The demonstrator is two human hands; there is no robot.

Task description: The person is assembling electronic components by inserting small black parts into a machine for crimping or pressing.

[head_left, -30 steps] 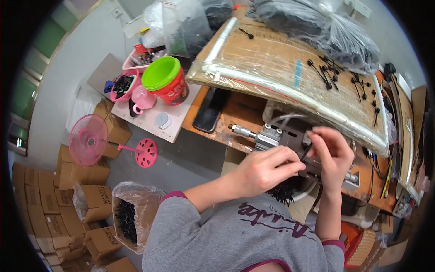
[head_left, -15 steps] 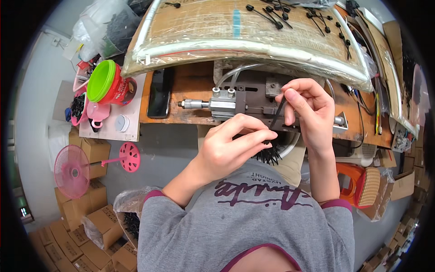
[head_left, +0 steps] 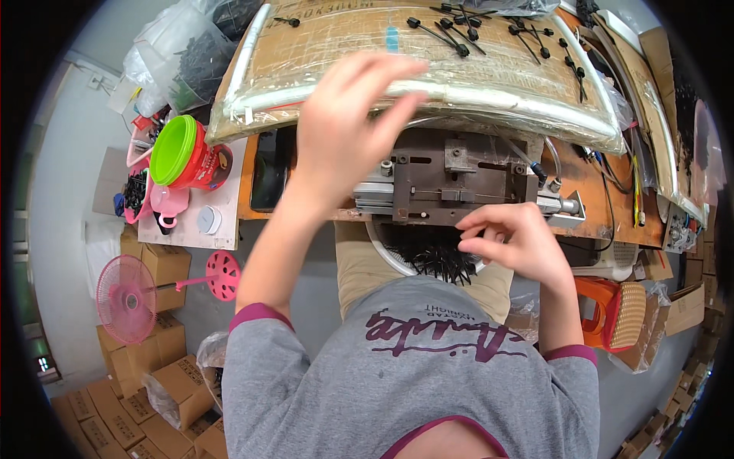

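My left hand (head_left: 348, 130) is raised with its fingers spread, blurred, over the front edge of a plastic-wrapped cardboard board (head_left: 306, 73); it holds nothing that I can see. Several black cable ties (head_left: 451, 34) lie on top of that board. My right hand (head_left: 516, 245) is lower, its fingers pinched together at the front edge of a grey metal jig (head_left: 451, 180) on the wooden bench (head_left: 604, 206). Whatever is between those fingers is hidden. A white basin of black ties (head_left: 436, 260) sits just below the jig, at my lap.
A red tub with a green lid (head_left: 183, 153) and a pink cup stand on a small side table at left, beside a black phone (head_left: 267, 172). On the floor are a pink fan (head_left: 126, 298), cardboard boxes (head_left: 176, 382) and an orange stool (head_left: 604, 306). Cables hang at right.
My left hand has lifted from beside the jig up to the board's edge and spread its fingers. My right hand has dropped from above the jig to its front edge.
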